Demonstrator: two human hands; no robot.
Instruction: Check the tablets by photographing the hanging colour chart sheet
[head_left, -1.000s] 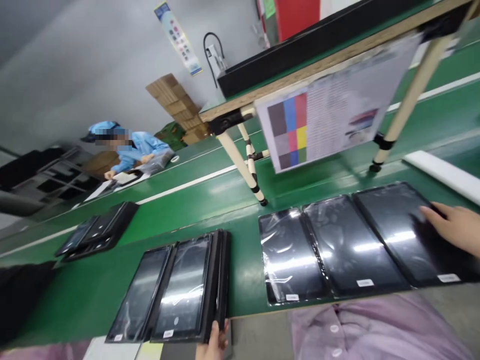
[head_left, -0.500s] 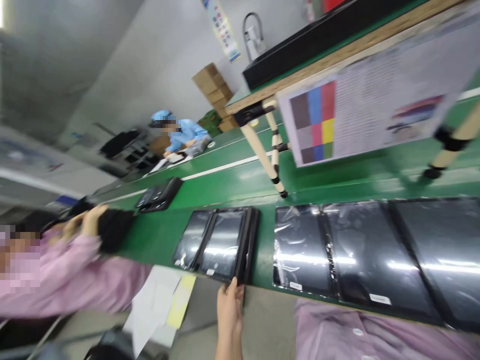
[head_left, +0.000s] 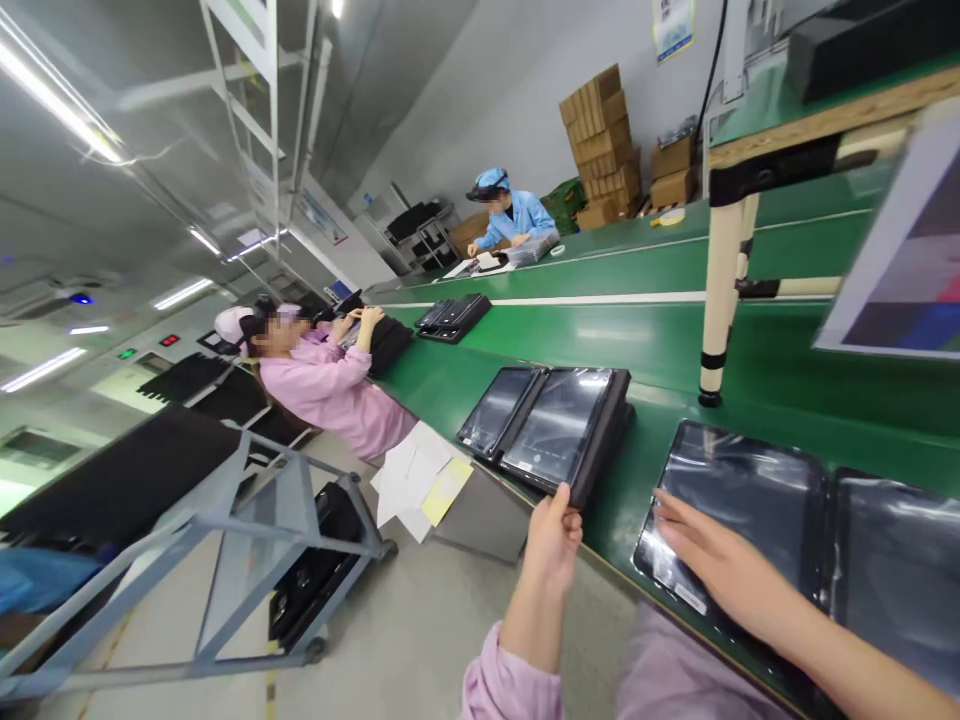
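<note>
My left hand (head_left: 555,535) is closed on the near right corner of a black tray (head_left: 606,440), thumb on top and fingers curled under. Two tablets lie in that tray, one glossy tablet (head_left: 559,420) beside a second tablet (head_left: 501,405), both faces up under clear film. To the right, my right hand (head_left: 724,565) is over the left part of another film-covered tablet (head_left: 742,480), its fingers stretched out together. Whether the fingertips touch the film, I cannot tell. A further tablet (head_left: 900,560) lies beside it, partly behind my forearm.
Green workbench (head_left: 600,330) runs away to the left, with another black tray stack (head_left: 454,315) farther along. A person in pink (head_left: 330,380) sits on the left, and a person in blue (head_left: 517,215) across. A shelf leg (head_left: 716,300) stands on the bench; a metal cart (head_left: 225,560) is at lower left.
The view has swung left, showing more of the room. My right hand has come into view over the right-hand tablet. My left hand stays on the tray's near corner.
</note>
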